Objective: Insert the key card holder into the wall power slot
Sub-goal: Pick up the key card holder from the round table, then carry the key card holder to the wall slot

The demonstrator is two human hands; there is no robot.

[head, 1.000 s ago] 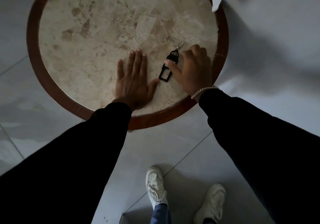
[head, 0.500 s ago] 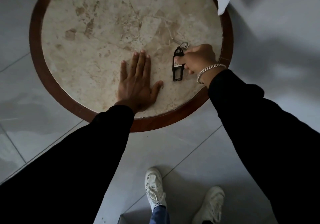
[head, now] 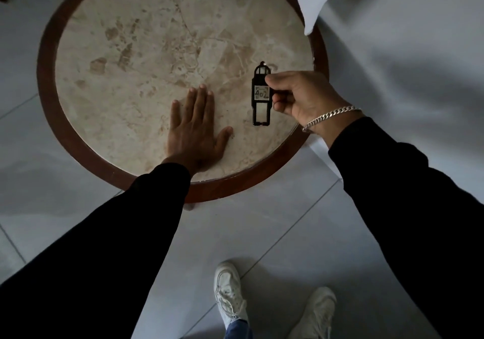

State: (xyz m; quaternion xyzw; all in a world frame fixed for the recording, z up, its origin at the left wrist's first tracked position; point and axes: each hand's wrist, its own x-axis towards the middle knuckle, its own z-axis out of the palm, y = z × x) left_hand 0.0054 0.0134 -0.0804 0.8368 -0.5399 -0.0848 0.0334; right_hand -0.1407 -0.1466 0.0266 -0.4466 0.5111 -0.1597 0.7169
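Now key card holder (head: pixel 261 95) in right hand (head: pixel 301 95)

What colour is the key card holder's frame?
Black, with a white label; the key card holder shows clearly in the head view.

Left hand (head: pixel 195 131) flat and palm down on the table (head: pixel 49 82), fingers straight and close together pointing away from the body, thumb splayed toward the right. Left arm in a black sleeve, stretched out from the lower left corner across the table's near rim. Right hand (head: pixel 301 96) raised over the table's right edge, curled, thumb and fingertips pinched on the side of the key card holder (head: pixel 260 95), knuckles turned outward. Silver chain bracelet (head: pixel 331 116) around the right wrist, just past the table's rim. Right arm also black-sleeved, bent and reaching in from the lower right.
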